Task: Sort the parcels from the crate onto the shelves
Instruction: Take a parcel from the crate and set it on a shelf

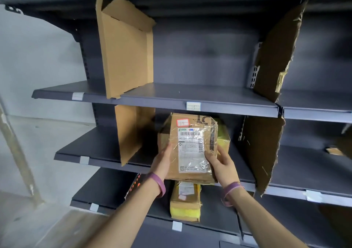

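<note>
Left hand (163, 160) and right hand (222, 164) grip a parcel (190, 146) by its sides at the front of the middle shelf (91, 148), between dividers (131, 133). Its near end seems to overhang, so an early release could tip it off. Parcels: this one, a lower parcel (185, 202), perhaps a yellow one (223, 135) behind. Dividers: four.

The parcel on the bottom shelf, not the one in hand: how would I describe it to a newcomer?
On the dark grey shelving, find the lowest visible shelf. The small parcel lies there, below the held box. Unlike that larger box with its big white label, it has a yellow near end.
</note>
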The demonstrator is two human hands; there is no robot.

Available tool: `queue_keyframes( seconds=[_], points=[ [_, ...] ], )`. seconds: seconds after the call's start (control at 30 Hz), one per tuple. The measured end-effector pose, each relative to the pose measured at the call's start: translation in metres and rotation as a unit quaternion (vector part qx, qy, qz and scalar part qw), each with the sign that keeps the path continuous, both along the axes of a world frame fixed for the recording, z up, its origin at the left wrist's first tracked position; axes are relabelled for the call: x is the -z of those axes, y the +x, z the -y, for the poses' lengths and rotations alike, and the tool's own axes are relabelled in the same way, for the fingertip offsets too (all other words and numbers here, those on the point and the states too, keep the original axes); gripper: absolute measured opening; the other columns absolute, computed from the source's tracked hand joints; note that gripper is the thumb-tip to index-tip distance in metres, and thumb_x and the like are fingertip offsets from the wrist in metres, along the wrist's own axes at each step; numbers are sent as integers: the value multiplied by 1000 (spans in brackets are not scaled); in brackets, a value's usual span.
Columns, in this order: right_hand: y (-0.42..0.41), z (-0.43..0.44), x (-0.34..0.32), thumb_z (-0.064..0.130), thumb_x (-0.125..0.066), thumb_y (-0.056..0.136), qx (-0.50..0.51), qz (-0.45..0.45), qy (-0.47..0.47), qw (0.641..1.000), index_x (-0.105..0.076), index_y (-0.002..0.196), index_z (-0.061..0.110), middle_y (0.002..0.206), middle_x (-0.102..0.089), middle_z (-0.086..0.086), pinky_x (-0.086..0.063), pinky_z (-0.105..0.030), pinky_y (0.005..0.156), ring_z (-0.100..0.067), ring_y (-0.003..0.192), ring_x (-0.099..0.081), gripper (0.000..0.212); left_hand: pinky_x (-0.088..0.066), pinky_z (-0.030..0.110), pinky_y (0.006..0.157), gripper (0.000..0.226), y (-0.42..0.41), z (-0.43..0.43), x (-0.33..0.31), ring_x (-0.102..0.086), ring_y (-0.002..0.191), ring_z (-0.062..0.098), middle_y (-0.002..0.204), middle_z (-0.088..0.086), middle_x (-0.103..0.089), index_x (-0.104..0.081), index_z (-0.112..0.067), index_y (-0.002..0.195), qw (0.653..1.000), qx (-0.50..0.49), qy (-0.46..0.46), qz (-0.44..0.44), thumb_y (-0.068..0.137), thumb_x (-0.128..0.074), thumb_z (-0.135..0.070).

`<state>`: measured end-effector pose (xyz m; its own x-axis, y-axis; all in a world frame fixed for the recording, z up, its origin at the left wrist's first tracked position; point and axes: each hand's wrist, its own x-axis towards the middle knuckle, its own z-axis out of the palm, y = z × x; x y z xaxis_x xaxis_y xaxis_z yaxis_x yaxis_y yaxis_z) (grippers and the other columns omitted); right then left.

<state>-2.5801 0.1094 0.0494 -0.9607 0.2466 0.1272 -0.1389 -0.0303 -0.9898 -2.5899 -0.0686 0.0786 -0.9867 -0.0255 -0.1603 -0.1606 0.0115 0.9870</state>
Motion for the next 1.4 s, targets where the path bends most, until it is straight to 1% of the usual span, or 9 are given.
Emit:
queue_keyframes(
  seconds=[0.13,0.23,0.4,0.57,0.7,0.8,1.0,1.13,1.4],
  points=[
    [6,-1,-1,33,-71,84,22,2,12,1000,-57,103,49,110,-69,9,-51,-46,96,-18,102,-67,28,-43,34,97,37,4,0,-4,-58,107,19,113,-7,-64,-59,-40,111,999,35,21,-20,92,-36,-62],
    [12,0,-1,37,-72,82,29,6,12,1000,-57,104,51,112,-70,10,-50,-46,98,-17,105,-66,30,-43,38,100,51,4,1,0,-55,116,21,125,-3,-61,-52,-34,129,998,52,26,-34,91,-35,-64],
    [24,1,-1,63,-74,58,34,-1,12,999,-54,114,53,124,-65,8,-46,-48,102,-19,119,-59,60,-41,48,106,58,9,0,4,-53,121,25,129,-3,-60,-56,-42,118,998,46,11,-41,78,-39,-80],
    [41,5,-21,74,-70,63,28,-59,60,996,-51,129,49,129,-60,13,-46,-47,102,-14,122,-55,73,-42,43,106,56,26,15,-8,-56,118,14,122,-15,-65,-63,-43,114,993,46,49,-99,75,-46,-80],
    [58,12,-66,61,-67,75,25,-145,79,986,-52,132,41,122,-64,9,-48,-41,100,-8,114,-60,63,-45,28,93,42,38,29,-40,-61,110,6,115,-13,-69,-63,-30,121,981,85,103,-139,90,-47,-55],
    [63,17,-101,50,-59,88,-3,-194,74,978,-50,135,36,118,-66,10,-50,-39,97,-7,108,-64,50,-42,34,98,35,38,37,-68,-62,112,13,116,-6,-69,-66,-28,116,970,103,115,-190,91,-48,-43],
    [50,13,-155,53,-67,79,-35,-222,108,968,-36,137,43,147,-42,7,-43,-34,105,0,122,-51,67,-43,42,101,56,9,36,-131,-61,111,19,117,1,-65,-52,-29,113,955,26,139,-261,66,-68,-54],
    [33,13,-173,21,-68,87,-23,-275,183,944,-33,139,40,139,-46,17,-48,-15,92,8,115,-53,65,-38,43,108,75,-18,28,-164,-58,118,16,121,-4,-66,-57,-27,123,957,87,123,-249,60,-71,-65],
    [-27,-2,-188,24,-57,95,91,-248,212,941,-33,146,32,133,-53,14,-50,-30,96,-1,106,-57,57,-45,30,99,56,-46,6,-180,-57,102,4,114,-17,-58,-46,-24,132,952,61,9,-301,83,-69,-9]
  ],
)
